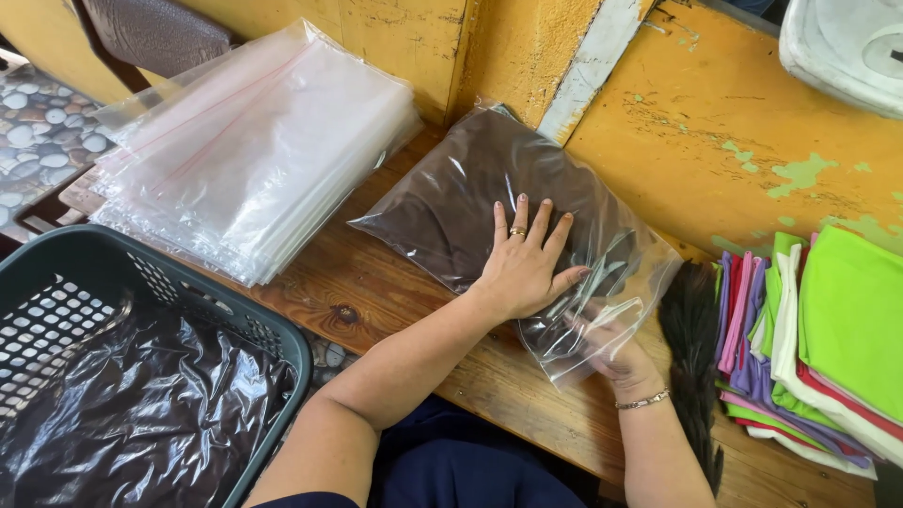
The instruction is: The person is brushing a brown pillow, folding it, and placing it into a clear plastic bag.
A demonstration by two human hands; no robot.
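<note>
Basket: a dark green plastic laundry basket [282,343] at lower left of the frame, holding bagged dark brown cloth [150,414] under crinkled clear film.
Right hand: the right hand [611,353], lower centre-right, lies at the open end of the clear bag [527,226], seen partly through the film; fingers curled into the plastic, apparently pinching the bag's mouth. A thin bracelet sits on the wrist.
Left hand: the left hand [522,263], centre of the frame, is pressed flat on top of the bag, fingers spread, clasping nothing; a ring on one finger.
Bag contents: folded dark brown fabric [451,202] fills the bag, which lies on the wooden table [376,282], its far end near the yellow wall [715,132].
Folded cloths: a stack in green, purple, pink, red and white [818,357] at right edge, just beside the bag.
Empty bags: a pile of clear zip bags [254,150] at upper left, on the table.
</note>
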